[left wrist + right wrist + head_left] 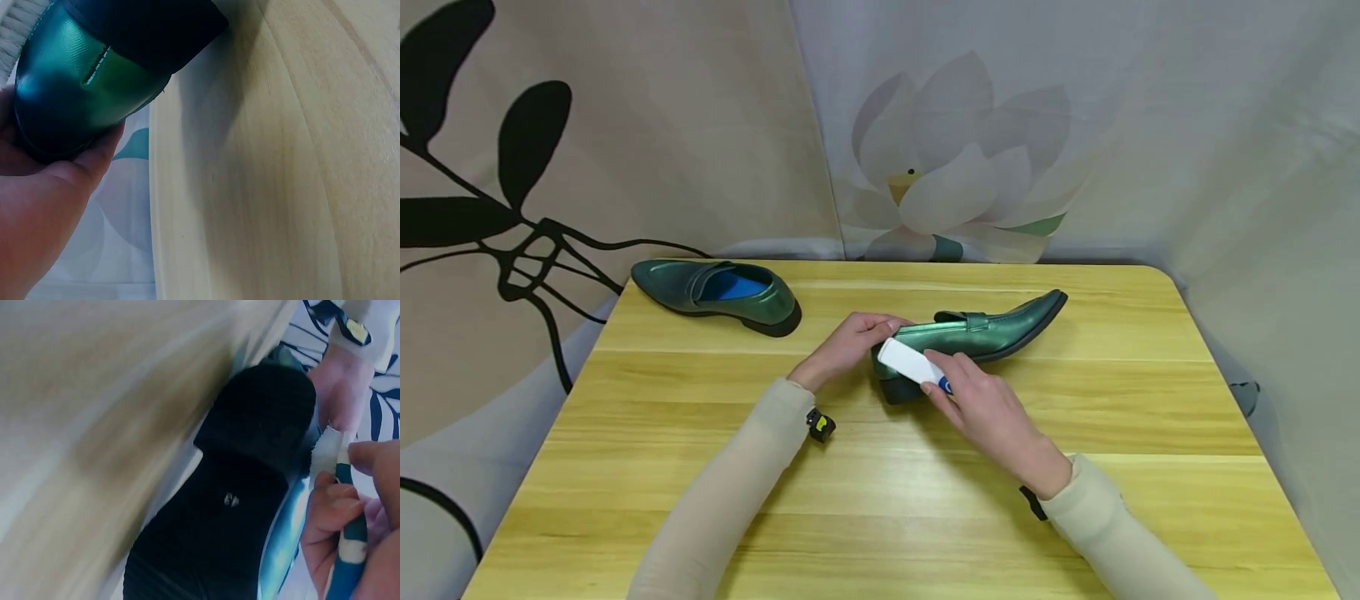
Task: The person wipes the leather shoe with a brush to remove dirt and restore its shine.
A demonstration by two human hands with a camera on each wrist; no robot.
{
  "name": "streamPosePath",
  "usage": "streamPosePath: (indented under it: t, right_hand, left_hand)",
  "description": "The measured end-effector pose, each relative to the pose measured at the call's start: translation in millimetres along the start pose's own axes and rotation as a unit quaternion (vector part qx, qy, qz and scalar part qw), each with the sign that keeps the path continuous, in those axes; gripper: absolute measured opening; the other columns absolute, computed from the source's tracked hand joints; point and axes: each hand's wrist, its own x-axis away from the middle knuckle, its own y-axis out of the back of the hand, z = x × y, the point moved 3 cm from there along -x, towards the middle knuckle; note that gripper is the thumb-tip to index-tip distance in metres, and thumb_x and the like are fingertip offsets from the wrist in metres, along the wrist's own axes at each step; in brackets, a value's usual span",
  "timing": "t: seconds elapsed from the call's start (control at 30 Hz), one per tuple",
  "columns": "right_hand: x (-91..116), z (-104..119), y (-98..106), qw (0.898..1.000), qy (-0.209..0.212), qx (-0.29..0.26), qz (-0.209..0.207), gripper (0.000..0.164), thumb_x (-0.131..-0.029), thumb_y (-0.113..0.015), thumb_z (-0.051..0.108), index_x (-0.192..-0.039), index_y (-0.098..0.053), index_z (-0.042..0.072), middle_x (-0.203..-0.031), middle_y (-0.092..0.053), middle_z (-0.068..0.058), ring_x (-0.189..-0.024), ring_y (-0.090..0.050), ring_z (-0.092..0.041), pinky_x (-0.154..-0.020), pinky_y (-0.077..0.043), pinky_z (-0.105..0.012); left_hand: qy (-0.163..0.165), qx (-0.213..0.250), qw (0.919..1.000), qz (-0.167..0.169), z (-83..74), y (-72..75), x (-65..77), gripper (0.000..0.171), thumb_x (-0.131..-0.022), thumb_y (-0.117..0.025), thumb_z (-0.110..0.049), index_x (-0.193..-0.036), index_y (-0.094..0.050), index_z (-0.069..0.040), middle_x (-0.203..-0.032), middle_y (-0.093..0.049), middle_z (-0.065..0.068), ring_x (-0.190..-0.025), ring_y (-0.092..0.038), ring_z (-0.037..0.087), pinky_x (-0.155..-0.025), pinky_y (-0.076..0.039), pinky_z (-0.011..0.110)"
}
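Observation:
A shiny dark-green loafer (1000, 333) is tilted on its side over the table, toe pointing right and black sole turned toward me. My left hand (853, 346) grips it at the back of the heel, thumb against the leather in the left wrist view. A white and blue brush (908, 360) is held in my right hand (988, 412), between thumb and fingers. Its pale bristles (19, 28) meet the shoe's side near the heel. In the right wrist view, the black sole (219, 506) faces the camera, with the brush handle (353, 550) beside it.
The matching green loafer (760, 311), with a blue insole, stands upright at the table's back left. The wooden table (880, 517) ends at a back edge close to a printed cloth (962, 125).

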Motion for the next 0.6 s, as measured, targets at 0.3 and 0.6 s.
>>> streamPosePath:
  t: [0.3, 0.6]
  right_hand:
    - [7.2, -23.6, 17.5, 0.996, -0.081, -0.018, -0.043, 0.045, -0.101, -0.07, 0.02, -0.138, -0.056, 0.0, -0.118, -0.066, -0.018, -0.087, -0.064, -0.03, -0.067, -0.056, -0.047]
    - [14.4, -11.4, 2.0, 0.999, 0.037, 0.003, 0.006, 0.054, -0.093, -0.079, 0.036, -0.136, -0.063, 0.008, -0.102, -0.068, -0.007, -0.072, -0.061, -0.016, -0.052, -0.05, -0.031]
  left_hand:
    - [-0.016, -0.026, 0.9994, -0.016, 0.5, -1.9, 1.0, 0.037, -0.113, -0.043, -0.018, -0.133, -0.067, 0.002, -0.136, -0.066, 0.015, -0.134, -0.055, 0.027, -0.114, -0.04, 0.043]
    - [-0.028, -0.099, 0.9944, -0.023, 2.8, -4.7, 0.1, 0.035, -0.111, -0.05, -0.029, -0.13, -0.07, -0.007, -0.136, -0.066, 0.008, -0.129, -0.057, 0.024, -0.111, -0.043, 0.044]
